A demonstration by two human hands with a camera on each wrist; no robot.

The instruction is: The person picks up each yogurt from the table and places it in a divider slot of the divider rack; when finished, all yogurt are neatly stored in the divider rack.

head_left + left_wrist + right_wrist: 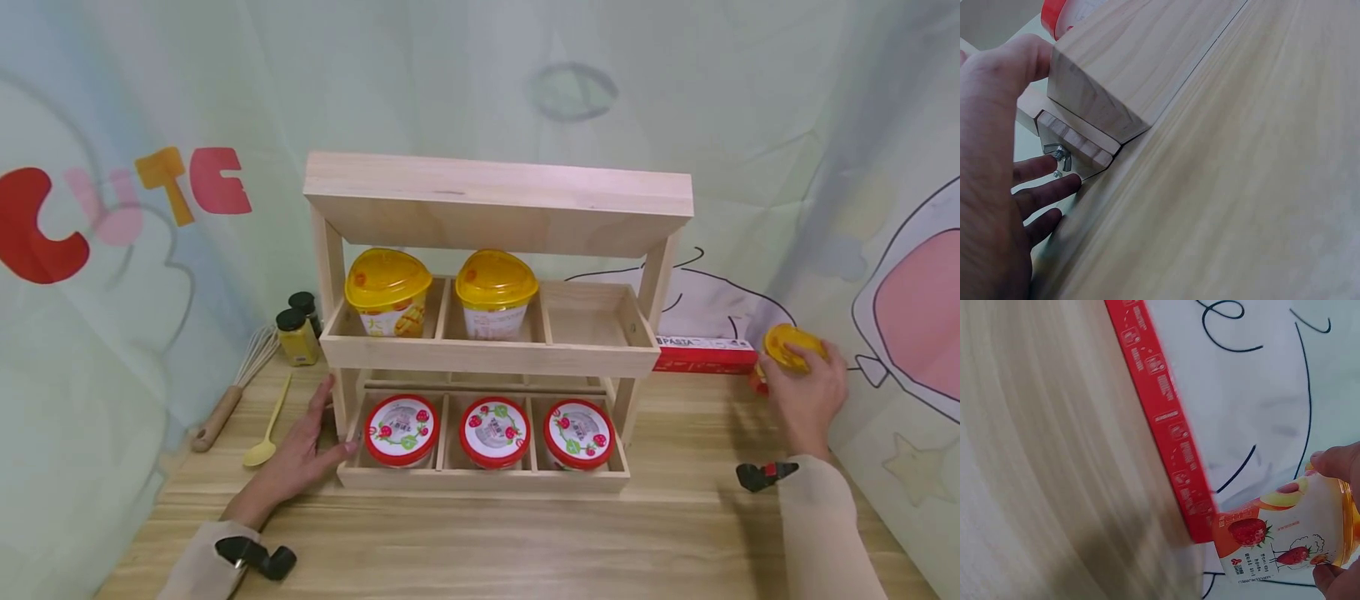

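A two-tier wooden rack [487, 357] stands on the wooden table. Its upper tray holds two yellow-lidded cups [387, 291], and the right compartment is empty. Three red-lidded strawberry cups [494, 432] fill the lower tray. My left hand [306, 451] lies flat against the rack's lower left corner [1088, 134], fingers straight. Far right, my right hand [804, 390] grips a yellow-lidded cup [787, 346] with fruit pictures [1285, 540], standing on the table by the backdrop.
A red pasta box [703, 354] [1163, 419] lies against the backdrop beside the held cup. Left of the rack are two dark-capped spice jars [297, 336], a whisk [238, 385] and a yellow spoon [268, 429]. A printed cloth backdrop surrounds the table.
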